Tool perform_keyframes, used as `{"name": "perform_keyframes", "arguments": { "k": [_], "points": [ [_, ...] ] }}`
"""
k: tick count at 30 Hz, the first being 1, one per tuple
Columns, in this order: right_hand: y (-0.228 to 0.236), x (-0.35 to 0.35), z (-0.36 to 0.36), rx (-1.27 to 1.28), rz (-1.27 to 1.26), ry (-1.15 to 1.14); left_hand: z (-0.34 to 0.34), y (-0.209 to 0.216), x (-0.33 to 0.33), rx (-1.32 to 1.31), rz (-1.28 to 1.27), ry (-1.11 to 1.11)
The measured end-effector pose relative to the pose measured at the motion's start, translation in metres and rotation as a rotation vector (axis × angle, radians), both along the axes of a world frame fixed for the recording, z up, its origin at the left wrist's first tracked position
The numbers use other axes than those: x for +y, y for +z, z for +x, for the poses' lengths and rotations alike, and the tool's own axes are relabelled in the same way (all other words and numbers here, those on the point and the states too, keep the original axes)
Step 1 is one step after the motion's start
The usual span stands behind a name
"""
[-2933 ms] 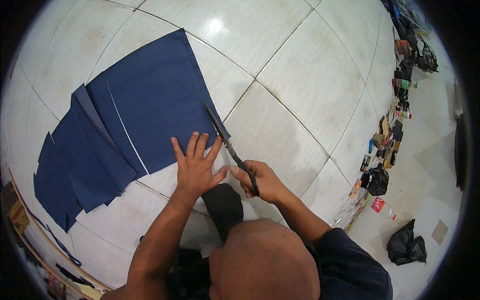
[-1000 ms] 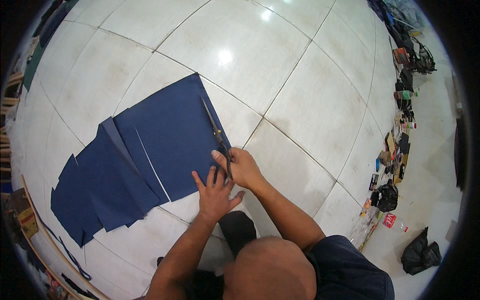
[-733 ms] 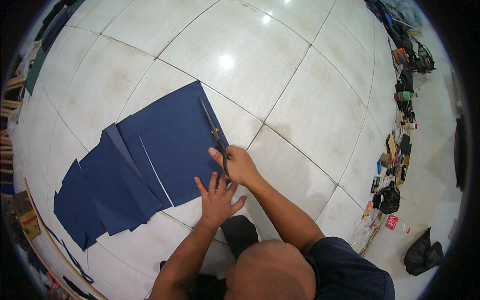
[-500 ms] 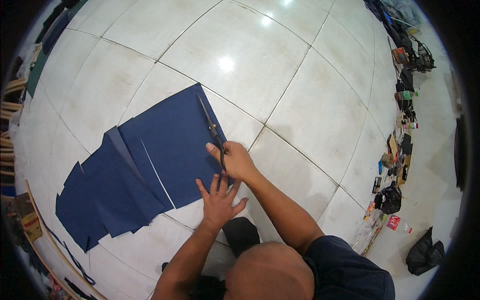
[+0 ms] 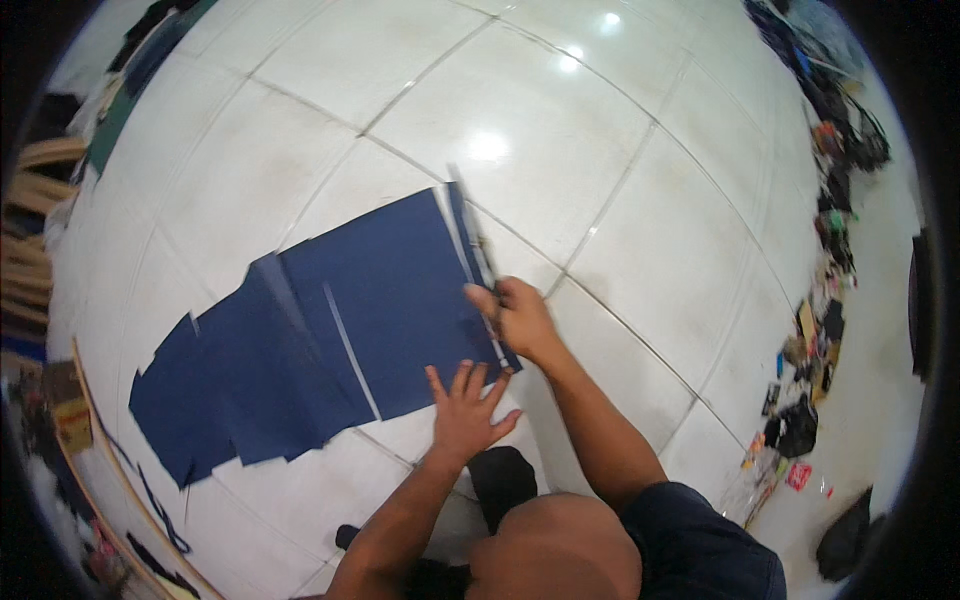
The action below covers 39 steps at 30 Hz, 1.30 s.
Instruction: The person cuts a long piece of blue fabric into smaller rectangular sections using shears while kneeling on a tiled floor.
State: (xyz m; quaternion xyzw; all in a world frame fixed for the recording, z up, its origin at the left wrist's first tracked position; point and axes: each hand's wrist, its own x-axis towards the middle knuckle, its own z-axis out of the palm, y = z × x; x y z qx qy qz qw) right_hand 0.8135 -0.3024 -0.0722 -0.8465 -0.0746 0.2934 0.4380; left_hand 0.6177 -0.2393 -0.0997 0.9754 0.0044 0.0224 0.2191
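Navy blue fabric point(image 5: 400, 265) lies flat on the floor, with a long pale slit across its middle and a stepped outline on its left part. Along its right edge a narrow navy strip point(image 5: 459, 213) stands apart from the main piece, a pale gap between them. My right hand point(image 5: 526, 328) grips scissors point(image 5: 481, 243) beside this strip; the blades point away from me and are blurred. My left hand point(image 5: 468, 412) rests with fingers spread at the near right edge of the fabric, fingertips on the cloth.
White floor tiles point(image 5: 540, 130) surround the fabric. Along the right wall lie black bags point(image 5: 797, 425) and mixed clutter. Wooden slats point(image 5: 40, 215), a cardboard box point(image 5: 70, 405) and a long curved wooden strip point(image 5: 85, 385) are at the left.
The scissors have moved from over the fabric to its right edge, and a narrow strip now shows apart there. The whole view has shifted, with the fabric lower and further right.
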Motion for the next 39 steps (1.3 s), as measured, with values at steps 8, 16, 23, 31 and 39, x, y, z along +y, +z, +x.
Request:
{"name": "perform_keyframes", "arguments": {
  "k": [8,16,23,31,39],
  "points": [
    [0.016,-0.123,-0.023,-0.311,-0.436,-0.045,0.038,0.013,0.008,-0.078,-0.035,0.096],
    [0.004,-0.174,-0.009,-0.462,-0.6,0.031,0.044,0.011,0.012,-0.001,-0.198,-0.094],
    [0.01,-0.157,-0.006,-0.28,-0.535,0.041,0.037,0.137,0.114,-0.002,-0.902,0.228],
    [0.018,-0.096,-0.021,-0.4,-0.337,0.073,-0.193,0.233,0.316,0.491,-0.29,0.324],
    [-0.007,-0.043,-0.047,-0.405,-0.171,0.102,-0.616,0.288,0.458,0.411,0.526,1.527]
  ]
}}
